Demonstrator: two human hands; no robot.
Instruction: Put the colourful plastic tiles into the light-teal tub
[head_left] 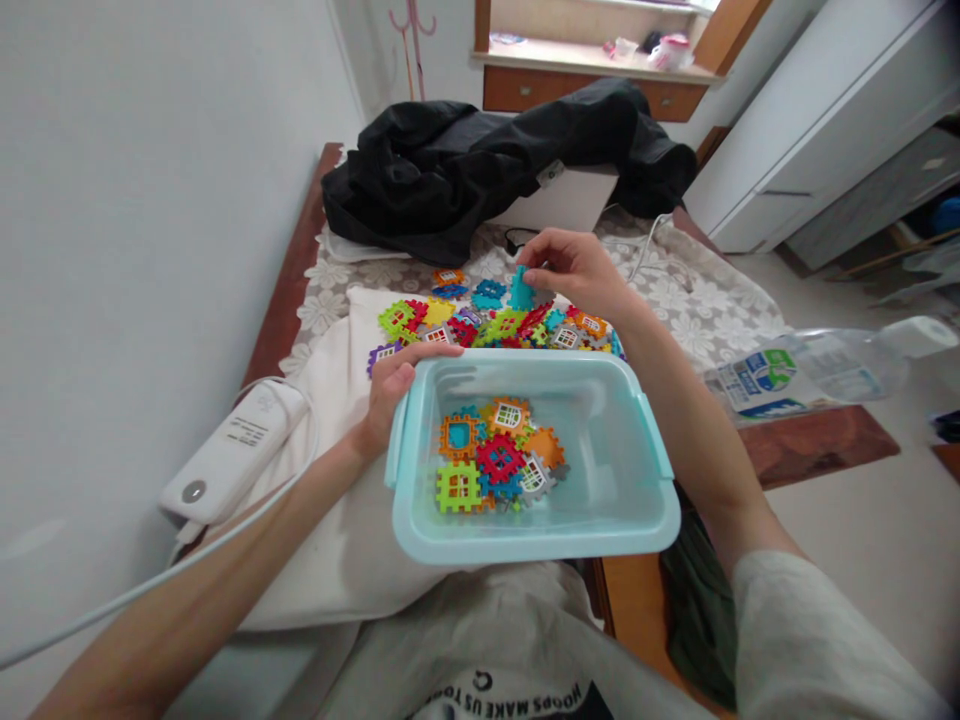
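My left hand [397, 385] grips the left rim of a light-blue plastic bin [607, 450], which is tilted toward me. Inside the bin, mostly on its left side, lie several colourful interlocking plastic tiles, among them a red window tile [500, 458] and a lime-green one [459, 487]. Beyond the bin, my right hand [574, 268] pinches a turquoise interlocking tile [520, 290] between thumb and fingers. That tile is just above a heap of similar tiles [502, 325] on a white cloth; the bin's far rim hides part of the heap.
A black garment [450, 170] lies across the far side of the table over a pale flat object. To the right, a clear plastic bottle [825, 370] lies on its side. A white power strip [236, 450] with a cable rests at the left by the wall.
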